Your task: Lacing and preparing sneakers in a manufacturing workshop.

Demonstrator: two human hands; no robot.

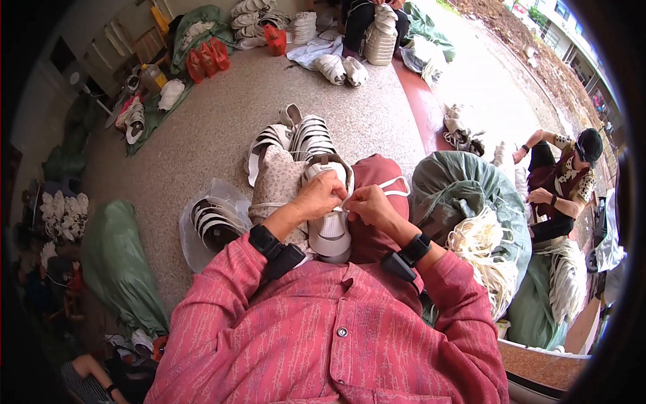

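Note:
A white-and-grey sneaker (330, 244) lies across my lap, its toe toward me and its brown-lined opening away. My left hand (321, 195) is over the shoe's tongue, fingertips pinched at the lacing. Close beside it on the right, my right hand (372, 207) pinches the white shoelace (396, 180), part of which loops out past the hand over my dark red trouser leg. The fingers cover most of the eyelets. Patterned cloth (277, 176) covers my other leg. Just beyond the sneaker is a row of nested white shoes (313, 138).
To the left, striped shoes (214, 222) lie on clear plastic. A green sack (464, 178) carrying a heap of cream laces (479, 242) stands at my right. Farther right a person (565, 175) sits working; another sits at the far side behind stacked shoes (381, 37). A green bundle (121, 259) lies left.

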